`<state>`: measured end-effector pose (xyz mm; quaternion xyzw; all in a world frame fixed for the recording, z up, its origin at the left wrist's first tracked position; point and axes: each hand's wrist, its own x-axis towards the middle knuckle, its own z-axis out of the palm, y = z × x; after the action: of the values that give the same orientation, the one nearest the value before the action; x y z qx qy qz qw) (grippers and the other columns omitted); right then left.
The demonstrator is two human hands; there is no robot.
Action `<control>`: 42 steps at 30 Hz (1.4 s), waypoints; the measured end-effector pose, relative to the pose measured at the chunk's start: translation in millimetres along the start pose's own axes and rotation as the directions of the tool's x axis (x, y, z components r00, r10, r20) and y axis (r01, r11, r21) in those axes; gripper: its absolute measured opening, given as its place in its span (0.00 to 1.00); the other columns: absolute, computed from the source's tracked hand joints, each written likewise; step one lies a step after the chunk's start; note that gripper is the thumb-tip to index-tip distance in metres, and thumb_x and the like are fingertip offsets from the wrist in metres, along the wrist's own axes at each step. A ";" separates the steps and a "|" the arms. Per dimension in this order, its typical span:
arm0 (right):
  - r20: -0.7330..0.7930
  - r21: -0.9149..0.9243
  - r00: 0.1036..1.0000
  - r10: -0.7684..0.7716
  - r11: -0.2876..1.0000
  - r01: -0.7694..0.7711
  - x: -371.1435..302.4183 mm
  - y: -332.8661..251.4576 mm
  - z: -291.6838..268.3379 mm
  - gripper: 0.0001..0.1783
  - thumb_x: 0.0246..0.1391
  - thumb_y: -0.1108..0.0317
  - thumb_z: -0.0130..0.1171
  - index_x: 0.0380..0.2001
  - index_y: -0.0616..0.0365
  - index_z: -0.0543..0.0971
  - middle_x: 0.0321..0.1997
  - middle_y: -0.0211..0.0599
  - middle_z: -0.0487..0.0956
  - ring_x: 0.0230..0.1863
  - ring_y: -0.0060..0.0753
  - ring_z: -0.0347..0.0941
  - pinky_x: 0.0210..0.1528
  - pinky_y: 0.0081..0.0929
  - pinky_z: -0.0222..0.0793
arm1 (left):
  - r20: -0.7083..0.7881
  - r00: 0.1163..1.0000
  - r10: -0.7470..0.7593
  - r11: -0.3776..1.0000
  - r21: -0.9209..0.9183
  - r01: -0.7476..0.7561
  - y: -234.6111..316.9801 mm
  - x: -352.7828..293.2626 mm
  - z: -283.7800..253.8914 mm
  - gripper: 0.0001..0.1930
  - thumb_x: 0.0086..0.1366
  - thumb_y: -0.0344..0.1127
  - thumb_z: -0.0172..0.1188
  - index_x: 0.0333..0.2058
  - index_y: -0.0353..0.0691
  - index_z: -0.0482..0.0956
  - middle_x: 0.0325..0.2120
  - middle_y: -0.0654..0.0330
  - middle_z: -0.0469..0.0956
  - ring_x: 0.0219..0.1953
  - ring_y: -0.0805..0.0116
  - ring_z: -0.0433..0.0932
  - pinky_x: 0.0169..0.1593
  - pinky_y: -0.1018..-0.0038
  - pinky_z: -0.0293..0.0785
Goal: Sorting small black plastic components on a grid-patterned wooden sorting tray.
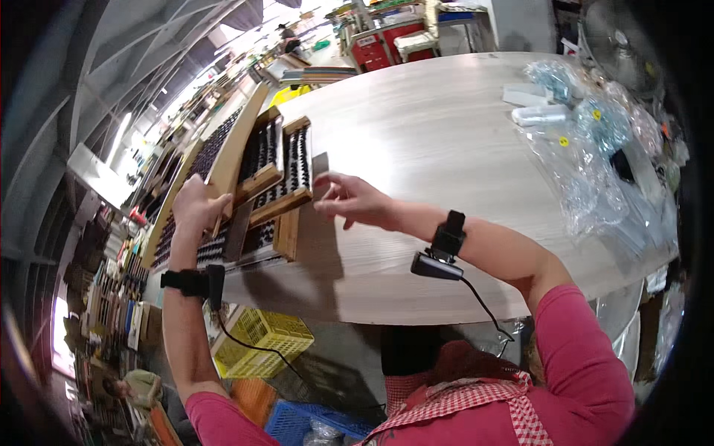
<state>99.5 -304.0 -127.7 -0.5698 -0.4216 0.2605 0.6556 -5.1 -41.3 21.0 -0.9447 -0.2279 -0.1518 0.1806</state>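
Several abacuses with pale wooden frames and rows of dark beads lie stacked at the left of the table. My left hand [195, 208] is closed on the frame of a long abacus [236, 141] that leans at the left of the stack, its thumb pointing right. A shorter abacus [299, 167] lies tilted at the stack's right side, with another abacus [286, 236] under it. My right hand [349, 201] is just right of the shorter one's end, fingers loosely bent and apart, with nothing seen in them. The left fingertips are partly hidden.
Clear plastic bags [569, 171] are heaped at the table's right end, near a fan [621, 44]. Below the table's front edge stand a yellow crate [268, 342] and a blue crate [312, 420]. A seated person [141, 386] is at the lower left. Cables hang from both wrist bands.
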 end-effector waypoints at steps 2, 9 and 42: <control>-0.036 0.075 0.994 0.099 0.993 -0.096 42.4 -14.5 13.4 0.40 0.52 0.45 0.62 0.58 0.60 0.62 0.41 0.36 0.74 0.40 0.22 0.73 0.33 0.26 0.76 | 0.009 0.999 -0.032 0.999 0.032 0.032 6.7 -12.7 -5.2 0.32 0.48 0.57 0.69 0.39 0.34 0.75 0.39 0.46 0.78 0.45 0.52 0.79 0.46 0.62 0.76; 0.059 0.195 0.993 0.104 0.974 -0.114 133.1 -53.7 59.5 0.44 0.50 0.35 0.57 0.56 0.64 0.69 0.49 0.55 0.71 0.46 0.52 0.75 0.47 0.50 0.76 | 0.104 0.988 -0.114 0.993 0.034 0.111 47.0 -42.9 -40.5 0.29 0.52 0.54 0.67 0.44 0.36 0.78 0.42 0.52 0.79 0.46 0.58 0.79 0.49 0.67 0.76; 0.000 0.693 0.980 0.198 0.707 -0.143 110.2 -34.6 8.0 0.14 0.54 0.61 0.55 0.41 0.56 0.76 0.34 0.34 0.81 0.33 0.28 0.80 0.40 0.28 0.78 | 0.276 0.751 -0.600 -0.286 -0.951 0.121 -206.5 -103.8 63.8 0.15 0.61 0.47 0.55 0.40 0.44 0.77 0.31 0.63 0.78 0.29 0.71 0.78 0.29 0.73 0.76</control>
<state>144.0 -216.6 -66.1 -0.3311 -0.2154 0.4364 0.8084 -180.5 117.4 -17.8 -0.5805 -0.2857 -0.4654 -0.6040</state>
